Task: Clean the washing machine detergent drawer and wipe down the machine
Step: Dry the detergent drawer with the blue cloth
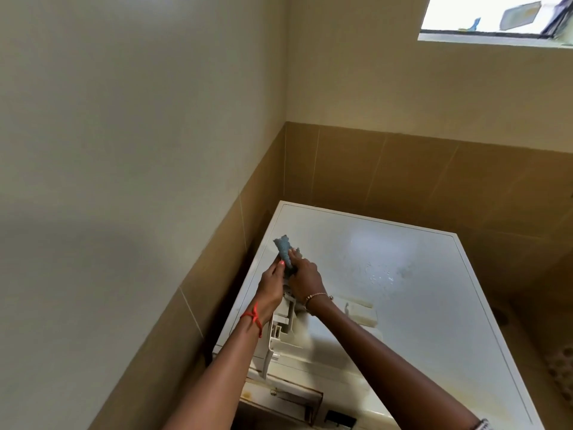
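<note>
Both hands meet over the rear left part of the white washing machine [418, 305], which stands in a corner between a cream wall and a band of tan tiles [403, 169]. The left hand [271, 288] has its fingers curled and its thumb, with a pink nail, pressed against a blue-grey cloth [284, 250]. The right hand [305, 280] is closed round the same cloth from the other side, so the twisted cloth sticks up between them. Just below the hands, the white detergent drawer [283, 324] lies on the machine's top surface near its left edge, partly hidden by the wrists. At the machine's front, the open drawer slot [279, 398] shows yellowed staining. Wet streaks and droplets [383, 276] glisten in the middle of the top. A red thread [252, 318] circles the left wrist and a gold bracelet [316, 297] the right. A window [496, 17] sits high on the right.
</note>
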